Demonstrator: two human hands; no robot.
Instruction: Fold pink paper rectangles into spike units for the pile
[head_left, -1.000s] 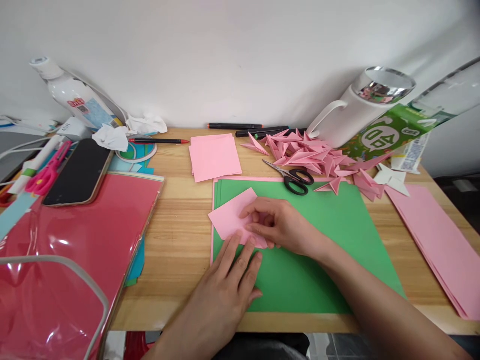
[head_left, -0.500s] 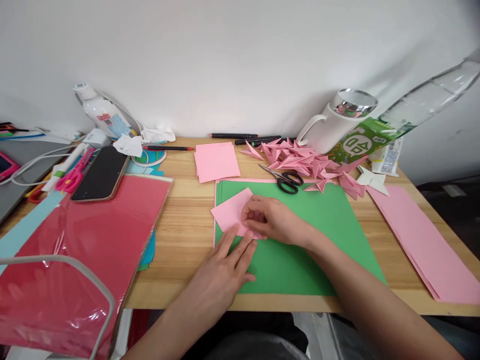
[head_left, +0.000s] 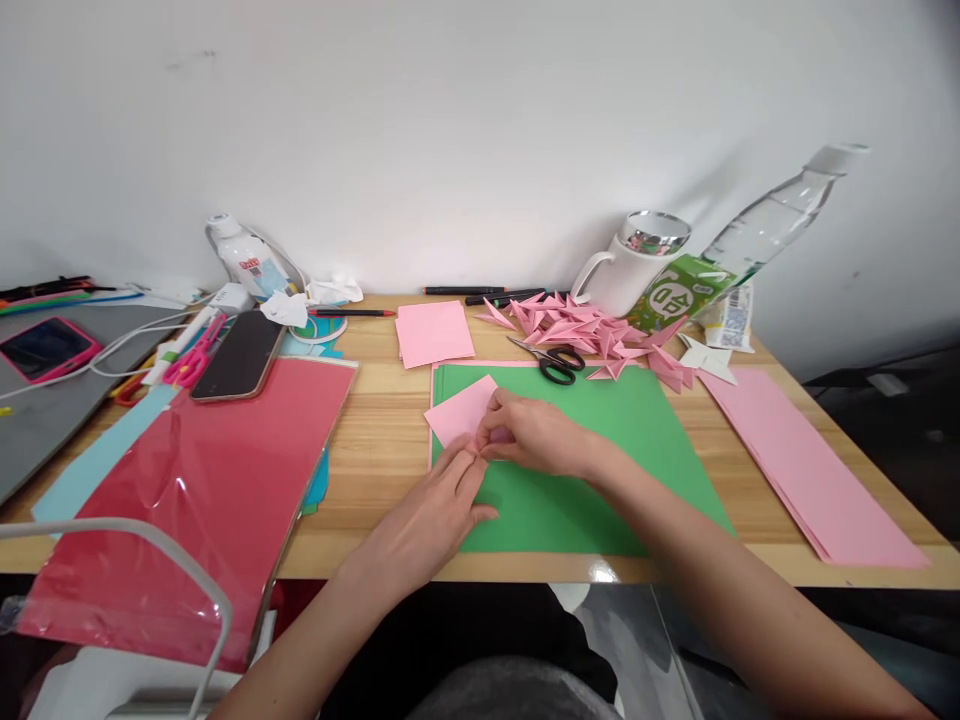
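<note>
A square of pink paper point(head_left: 459, 408) lies turned on the stack of green sheets point(head_left: 570, 510). My right hand point(head_left: 536, 435) pinches the near right part of this paper between thumb and fingers. My left hand point(head_left: 435, 505) lies on its near edge with fingers stretched out and the thumb apart, the fingertips touching the paper beside the right fingertips. The pinched part is hidden behind the fingers. Black-handled scissors point(head_left: 559, 362) lie at the far edge of the green stack, and behind them is a heap of folded pink paper pieces point(head_left: 585, 325).
A pile of pink squares point(head_left: 435, 333) lies beyond the green stack. Long pink strips point(head_left: 810, 465) lie at right. A white mug point(head_left: 626, 265), a green carton point(head_left: 679, 292) and a clear bottle point(head_left: 780, 225) stand behind. At left are a phone point(head_left: 240, 357) and red sheets point(head_left: 202, 500) in plastic.
My view has shifted, so the table's things sit differently in the picture. My left fingertips have come closer to my right fingertips at the pink paper's near edge.
</note>
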